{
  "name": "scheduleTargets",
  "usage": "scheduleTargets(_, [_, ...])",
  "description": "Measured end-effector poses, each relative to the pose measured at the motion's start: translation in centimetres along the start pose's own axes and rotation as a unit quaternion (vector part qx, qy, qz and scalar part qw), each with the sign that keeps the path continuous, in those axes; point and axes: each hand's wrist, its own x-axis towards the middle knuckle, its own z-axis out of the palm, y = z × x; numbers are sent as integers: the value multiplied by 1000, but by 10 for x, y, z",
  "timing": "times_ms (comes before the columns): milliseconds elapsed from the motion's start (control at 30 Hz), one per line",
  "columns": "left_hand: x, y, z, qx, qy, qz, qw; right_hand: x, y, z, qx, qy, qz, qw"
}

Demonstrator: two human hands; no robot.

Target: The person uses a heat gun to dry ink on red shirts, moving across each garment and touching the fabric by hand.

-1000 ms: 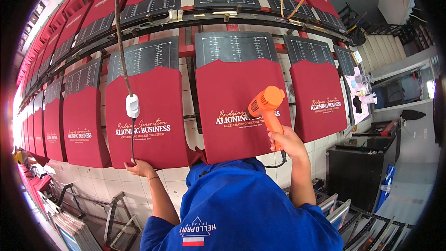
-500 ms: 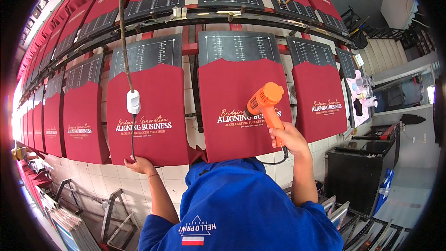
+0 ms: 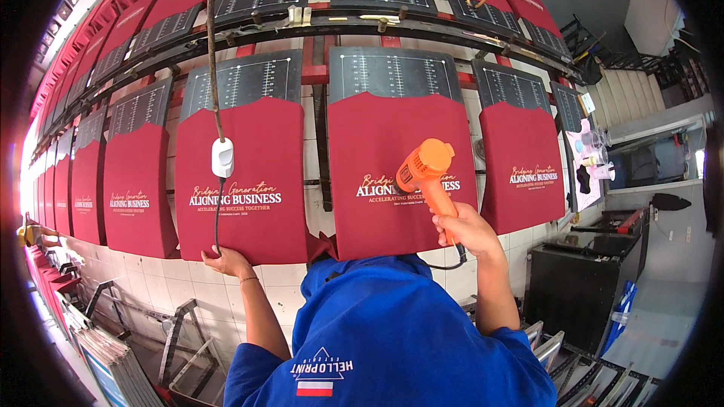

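My right hand (image 3: 469, 230) is wrapped round the handle of an orange heat gun (image 3: 426, 166). Its nozzle is over the printed lettering on a dark red shirt (image 3: 400, 132), which is stretched over a black board (image 3: 396, 71) with white ruler marks. The gun hides part of the print. My left hand (image 3: 228, 262) is at the near edge of the neighbouring red shirt (image 3: 241, 132). Its fingers are closed round a thin black cord (image 3: 217, 218) that runs down from a white socket connector (image 3: 222, 158) hanging on a brown cable.
Another printed red shirt (image 3: 516, 143) lies to the right, and more boards with shirts curve away left. Behind a dark rail (image 3: 332, 26) stands a second row. A black cabinet (image 3: 569, 286) is at the right; metal frames (image 3: 181, 354) lean at the lower left.
The heat gun has shifted slightly left and nearer over the lettering. The whole view has moved a little. My left hand stays on the cord by the shirt's edge.
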Motion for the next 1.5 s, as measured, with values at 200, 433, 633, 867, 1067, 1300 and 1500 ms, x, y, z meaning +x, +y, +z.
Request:
scheduleTargets(200, [-2,3,-1,10,-1,6,1000,7,5,2,-13,-6,0,1000])
scheduleTargets(433, [-1,0,0,2,7,14,1000,9,0,12,-13,-6,-9,1000])
scheduleTargets(633, [-3,5,1,-15,16,17,1000,10,0,15,-11,-19,-13,1000])
scheduleTargets(867, [-3,5,0,-10,7,10,1000,10,4,22,-30,-31,-17,999])
scheduleTargets(1067, [-4,6,0,-6,16,5,1000,14,-1,21,-27,-36,-10,999])
scheduleTargets(1300, [1,-3,0,-1,6,19,1000,14,-11,23,-26,-37,8,999])
scheduleTargets(1500, [-2,2,-1,7,10,8,1000,18,-10,23,-15,-56,-2,998])
